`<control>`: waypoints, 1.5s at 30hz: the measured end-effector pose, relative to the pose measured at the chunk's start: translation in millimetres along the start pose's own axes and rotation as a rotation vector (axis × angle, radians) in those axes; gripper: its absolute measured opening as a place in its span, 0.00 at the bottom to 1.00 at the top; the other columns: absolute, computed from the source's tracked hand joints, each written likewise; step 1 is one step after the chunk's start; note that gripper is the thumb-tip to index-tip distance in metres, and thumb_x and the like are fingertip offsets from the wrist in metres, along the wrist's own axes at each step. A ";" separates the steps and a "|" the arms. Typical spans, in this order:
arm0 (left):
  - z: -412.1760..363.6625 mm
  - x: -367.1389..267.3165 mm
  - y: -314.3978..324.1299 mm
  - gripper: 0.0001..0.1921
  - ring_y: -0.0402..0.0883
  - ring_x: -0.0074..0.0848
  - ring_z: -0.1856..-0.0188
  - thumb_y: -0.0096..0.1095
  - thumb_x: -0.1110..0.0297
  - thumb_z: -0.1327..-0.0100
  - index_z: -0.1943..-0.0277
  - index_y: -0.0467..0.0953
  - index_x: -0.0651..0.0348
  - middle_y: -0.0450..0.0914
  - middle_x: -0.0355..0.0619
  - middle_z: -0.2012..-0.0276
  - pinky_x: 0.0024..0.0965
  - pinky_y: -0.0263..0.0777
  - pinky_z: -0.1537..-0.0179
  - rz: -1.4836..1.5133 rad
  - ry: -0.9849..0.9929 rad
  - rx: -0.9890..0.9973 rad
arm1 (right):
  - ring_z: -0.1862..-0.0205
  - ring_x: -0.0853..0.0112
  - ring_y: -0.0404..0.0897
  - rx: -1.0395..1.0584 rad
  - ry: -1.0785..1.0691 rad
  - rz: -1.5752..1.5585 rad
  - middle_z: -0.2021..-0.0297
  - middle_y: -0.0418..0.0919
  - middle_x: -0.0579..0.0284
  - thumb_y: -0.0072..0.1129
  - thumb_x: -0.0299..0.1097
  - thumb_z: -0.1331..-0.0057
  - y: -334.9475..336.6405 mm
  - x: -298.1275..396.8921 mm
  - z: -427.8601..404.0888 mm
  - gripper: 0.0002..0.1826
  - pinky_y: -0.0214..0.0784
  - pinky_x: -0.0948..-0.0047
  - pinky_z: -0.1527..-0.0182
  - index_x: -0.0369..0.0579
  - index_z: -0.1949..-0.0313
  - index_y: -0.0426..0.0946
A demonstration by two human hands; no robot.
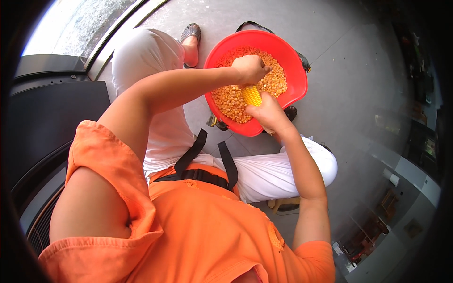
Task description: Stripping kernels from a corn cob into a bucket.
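A partly visible ear of corn with bright yellow kernels is held over a red plastic basin. My right hand grips it from the lower right, its thumb and fingers around the near end. My left hand is curled with knuckles up, just beyond the far end of the ear. Whether it holds something is hidden beneath the palm. Loose orange-yellow corn kernels spread across the basin's bottom below both hands. A pale bit shows under the right wrist, too hidden to identify.
The basin stands between my legs, with black straps and yellow-marked fittings around it. A sandalled foot is at its left. Grey tiled floor lies to the right. A dark panel and glazed door frame border the left.
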State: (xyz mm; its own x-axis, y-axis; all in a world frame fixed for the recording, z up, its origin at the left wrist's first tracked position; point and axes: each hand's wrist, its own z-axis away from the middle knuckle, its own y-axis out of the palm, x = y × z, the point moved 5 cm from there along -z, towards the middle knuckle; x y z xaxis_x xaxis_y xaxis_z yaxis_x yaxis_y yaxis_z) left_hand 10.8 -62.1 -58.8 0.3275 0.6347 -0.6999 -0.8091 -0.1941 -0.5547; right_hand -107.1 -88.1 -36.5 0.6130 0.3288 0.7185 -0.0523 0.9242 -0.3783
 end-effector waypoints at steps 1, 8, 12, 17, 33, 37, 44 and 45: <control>1.0 5.0 0.1 0.24 0.78 0.40 0.65 0.48 0.47 0.41 0.66 0.78 0.62 0.79 0.53 0.71 0.39 0.70 0.61 0.042 -0.125 0.051 | 0.66 0.65 0.77 -0.079 -0.031 0.215 0.70 0.76 0.48 0.55 0.33 0.52 0.5 5.9 1.4 0.19 0.67 0.69 0.62 0.30 0.63 0.70; 11.5 -7.2 23.5 0.27 0.77 0.42 0.61 0.40 0.43 0.39 0.65 0.78 0.59 0.79 0.53 0.68 0.43 0.67 0.56 -0.165 0.288 0.206 | 0.63 0.58 0.78 0.024 -0.094 -0.002 0.69 0.77 0.43 0.56 0.33 0.53 -16.0 -23.9 -16.2 0.24 0.68 0.67 0.60 0.31 0.58 0.69; 10.7 -2.2 28.6 0.24 0.77 0.42 0.60 0.41 0.47 0.39 0.65 0.78 0.58 0.79 0.53 0.66 0.43 0.67 0.56 -0.248 0.257 0.162 | 0.61 0.51 0.76 -0.023 0.024 0.393 0.68 0.76 0.38 0.58 0.37 0.54 -5.5 -13.3 -7.6 0.24 0.69 0.61 0.59 0.32 0.60 0.70; 7.9 3.2 27.1 0.24 0.78 0.39 0.61 0.41 0.48 0.39 0.65 0.79 0.59 0.79 0.51 0.67 0.40 0.68 0.56 -0.248 0.082 0.114 | 0.59 0.51 0.75 -0.025 0.072 0.516 0.65 0.75 0.37 0.57 0.36 0.52 -2.2 6.3 1.8 0.24 0.67 0.62 0.57 0.33 0.59 0.68; -3.8 28.2 16.6 0.32 0.79 0.33 0.63 0.48 0.39 0.42 0.50 0.71 0.63 0.76 0.50 0.63 0.40 0.74 0.64 0.663 -0.263 0.277 | 0.66 0.73 0.72 0.044 -0.028 0.046 0.68 0.75 0.57 0.44 0.49 0.35 -27.2 -35.7 -7.6 0.25 0.65 0.74 0.60 0.33 0.58 0.69; 0.9 36.0 -0.5 0.23 0.76 0.29 0.66 0.59 0.49 0.46 0.57 0.74 0.62 0.75 0.44 0.68 0.35 0.71 0.68 0.978 -0.300 0.100 | 0.70 0.76 0.69 -0.088 -0.228 -0.381 0.73 0.71 0.65 0.39 0.48 0.32 -15.4 -25.0 -16.0 0.23 0.62 0.78 0.65 0.36 0.63 0.71; 9.9 20.7 -6.1 0.10 0.70 0.28 0.75 0.60 0.63 0.46 0.67 0.71 0.59 0.70 0.43 0.76 0.33 0.67 0.72 1.642 -0.205 -0.170 | 0.58 0.72 0.72 -0.250 -0.099 -0.493 0.62 0.75 0.54 0.35 0.47 0.32 3.2 -18.4 -43.9 0.26 0.62 0.75 0.55 0.34 0.55 0.70; 12.9 17.6 -10.2 0.09 0.70 0.28 0.75 0.60 0.64 0.46 0.67 0.71 0.59 0.70 0.43 0.77 0.33 0.67 0.73 1.676 -0.186 -0.252 | 0.59 0.71 0.73 -0.337 -0.094 -0.431 0.63 0.75 0.53 0.34 0.48 0.32 -1.1 -14.1 -43.7 0.26 0.64 0.75 0.57 0.33 0.54 0.70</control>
State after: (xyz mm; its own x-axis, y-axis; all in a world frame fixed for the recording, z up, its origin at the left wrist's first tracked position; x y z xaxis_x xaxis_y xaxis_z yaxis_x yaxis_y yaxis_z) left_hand 18.5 -39.3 -59.6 -0.8109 -0.3041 -0.4999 -0.0851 -0.7840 0.6149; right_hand -81.2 -102.3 -71.7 0.4490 -0.0352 0.8928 0.4525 0.8706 -0.1932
